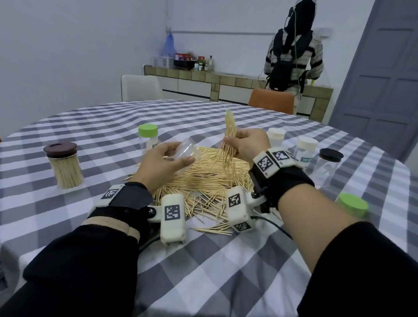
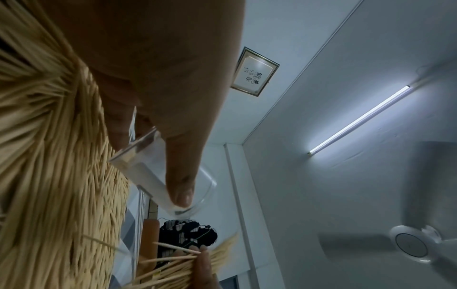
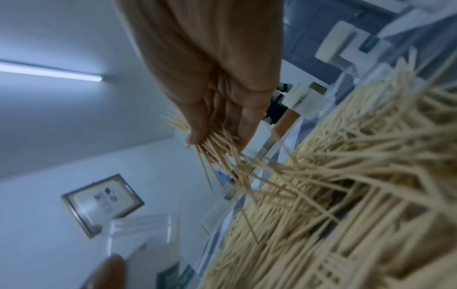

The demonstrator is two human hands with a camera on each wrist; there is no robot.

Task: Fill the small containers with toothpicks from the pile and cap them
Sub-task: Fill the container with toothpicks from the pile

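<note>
Right, your left hand holds a clear, uncapped jar tipped on its side above the near-left edge of the toothpick pile, with bare checked tablecloth in front of you. Your right hand pinches a bundle of toothpicks, loose ones dangling down to the pile. Far left, a brown-lidded jar stands packed full. A green-capped jar stands behind, and white-capped jars and a black-capped one stand right.
</note>
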